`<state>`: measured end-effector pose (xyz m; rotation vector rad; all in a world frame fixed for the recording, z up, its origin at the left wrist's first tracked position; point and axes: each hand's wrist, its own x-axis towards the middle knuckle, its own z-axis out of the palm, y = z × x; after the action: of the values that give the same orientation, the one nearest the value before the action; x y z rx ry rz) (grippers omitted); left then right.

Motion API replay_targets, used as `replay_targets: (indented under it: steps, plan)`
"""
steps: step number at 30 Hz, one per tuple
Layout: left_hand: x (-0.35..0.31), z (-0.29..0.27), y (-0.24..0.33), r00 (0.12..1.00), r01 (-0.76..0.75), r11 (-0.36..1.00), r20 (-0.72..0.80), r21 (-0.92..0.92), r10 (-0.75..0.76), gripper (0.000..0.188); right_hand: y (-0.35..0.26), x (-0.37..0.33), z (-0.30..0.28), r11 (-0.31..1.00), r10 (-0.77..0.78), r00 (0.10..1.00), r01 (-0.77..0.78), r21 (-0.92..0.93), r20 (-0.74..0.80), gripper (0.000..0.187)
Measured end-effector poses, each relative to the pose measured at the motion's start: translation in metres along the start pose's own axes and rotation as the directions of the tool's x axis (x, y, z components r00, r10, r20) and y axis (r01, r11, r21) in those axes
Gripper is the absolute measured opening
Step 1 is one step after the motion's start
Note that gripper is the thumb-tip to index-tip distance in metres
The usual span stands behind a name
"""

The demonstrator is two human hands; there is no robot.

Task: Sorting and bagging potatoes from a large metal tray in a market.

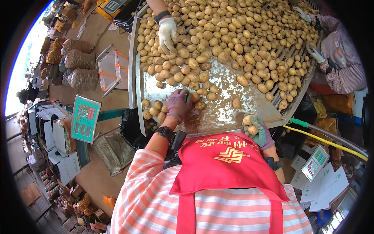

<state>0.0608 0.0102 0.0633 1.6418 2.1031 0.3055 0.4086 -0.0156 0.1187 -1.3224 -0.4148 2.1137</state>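
A large heap of potatoes [218, 29] covers the far part of a metal sorting table [218, 113]. My left hand [179, 104], in a purple and green glove, rests low over the bare metal. Its fingers curl down; a potato [194, 97] lies beside the thumb, and whatever is under the palm is hidden. Several loose potatoes [157, 111] lie left of it. At the table's near right edge, my right hand [261, 134], in a matching glove, closes around two potatoes [250, 124]. A lone potato [236, 103] sits on the metal between my hands.
A co-worker's white-gloved hand [167, 35] reaches onto the heap from the far side. Another person's gloved hand [314, 52] is at the right. Scales [85, 118] [315, 163] stand on both sides. Black bags [134, 126] hang below the table; filled sacks [80, 59] lie left.
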Motion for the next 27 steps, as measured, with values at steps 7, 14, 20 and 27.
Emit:
replay_targets:
  steps: [7, 14, 20, 27]
  plan:
    - [0.062, 0.012, 0.066, 0.951, -0.288, 0.927, -0.044, 0.241, 0.307, 0.051, 0.003, -0.003, -0.005, 0.998, -0.055, 0.997, 0.056, -0.023, 0.062, 0.032]
    - [0.043, 0.011, 0.088, 0.908, -0.148, 0.952, 0.419, 0.266, 0.024, 0.060, 0.015, -0.013, -0.027, 0.991, -0.134, 0.990, 0.134, 0.006, 0.052, 0.038]
    - [-0.028, 0.038, 0.047, 0.925, -0.302, 0.952, 0.257, 0.049, 0.281, 0.055, 0.019, -0.035, -0.041, 0.981, -0.129, 0.991, 0.134, 0.141, -0.049, 0.033]
    - [-0.002, 0.039, -0.002, 0.963, 0.270, 0.487, 0.241, -0.831, -0.123, 0.030, 0.005, -0.098, -0.154, 0.559, -0.495, 0.676, 0.729, 0.395, -0.546, 0.040]
